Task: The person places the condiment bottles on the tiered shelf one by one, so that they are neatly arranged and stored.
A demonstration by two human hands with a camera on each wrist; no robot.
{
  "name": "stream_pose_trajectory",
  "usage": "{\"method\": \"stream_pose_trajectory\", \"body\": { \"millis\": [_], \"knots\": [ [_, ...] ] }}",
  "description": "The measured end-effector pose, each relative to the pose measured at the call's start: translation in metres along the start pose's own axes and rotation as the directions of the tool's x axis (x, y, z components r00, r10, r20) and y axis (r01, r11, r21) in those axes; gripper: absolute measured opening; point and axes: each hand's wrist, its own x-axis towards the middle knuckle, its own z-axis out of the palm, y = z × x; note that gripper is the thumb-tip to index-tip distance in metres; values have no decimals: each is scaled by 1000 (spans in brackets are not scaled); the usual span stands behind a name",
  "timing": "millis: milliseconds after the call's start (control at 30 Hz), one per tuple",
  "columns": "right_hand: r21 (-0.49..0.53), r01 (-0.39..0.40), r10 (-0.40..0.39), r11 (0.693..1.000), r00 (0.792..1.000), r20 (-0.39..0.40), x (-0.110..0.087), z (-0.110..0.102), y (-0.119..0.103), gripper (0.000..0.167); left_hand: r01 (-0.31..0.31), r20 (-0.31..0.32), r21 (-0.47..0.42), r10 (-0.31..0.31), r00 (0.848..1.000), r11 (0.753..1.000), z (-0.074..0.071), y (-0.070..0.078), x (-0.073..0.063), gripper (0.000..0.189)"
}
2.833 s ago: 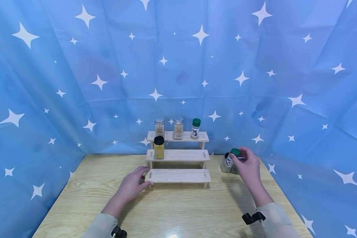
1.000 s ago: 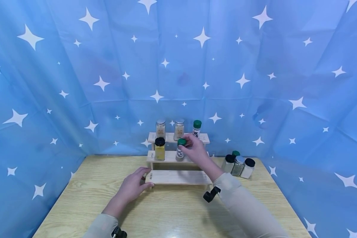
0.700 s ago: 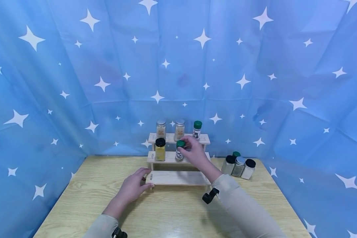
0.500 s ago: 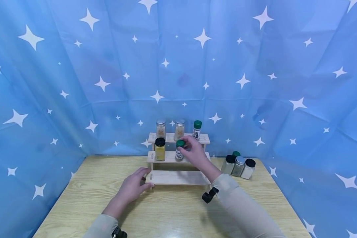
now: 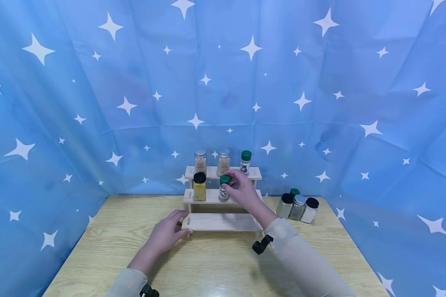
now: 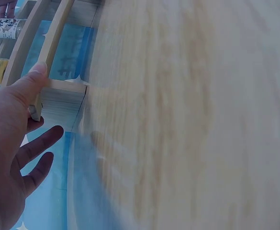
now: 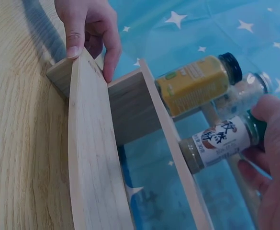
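Note:
On the middle step of a three-step wooden spice rack, a green-capped spice jar stands upright. My right hand pinches that jar by its cap; the right wrist view shows the white label of the jar and the step edge at its base. At the rack's lower left end, my left hand holds the bottom step, with the thumb on its front edge and a finger behind, as the left wrist view shows of the hand. A yellow spice jar with a black lid stands left on the middle step.
Two silver-lidded jars, one of them a glass jar, and another green-capped jar line the top step. Right of the rack, a tight group holds a silver-lidded jar, a white jar and others. A blue star-patterned curtain hangs behind the table.
My right hand has carried the green-capped jar from the group at the right to the middle step. Over the last half second both hands stay in place, the left still on the rack.

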Motion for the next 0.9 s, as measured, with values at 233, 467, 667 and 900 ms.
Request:
{"method": "stream_pose_trajectory", "body": {
  "millis": [233,467,667,900],
  "knots": [
    [9,-34,34,999,999,31,-5,-6,3,52,-1,0,2,1,1000,1000,1,-1,0,67],
    [-16,-86,86,996,996,6,-25,-28,11,58,5,12,-10,-5,1000,1000,-1,1,-1,67],
    [-57,-114,113,992,993,-18,-45,-60,20,52,12,4,-6,-12,1000,1000,-2,2,1,66],
    [-152,-127,117,980,990,-75,-67,-102,35,46,9,3,-8,-9,1000,1000,0,2,1,66]
  ]
}}
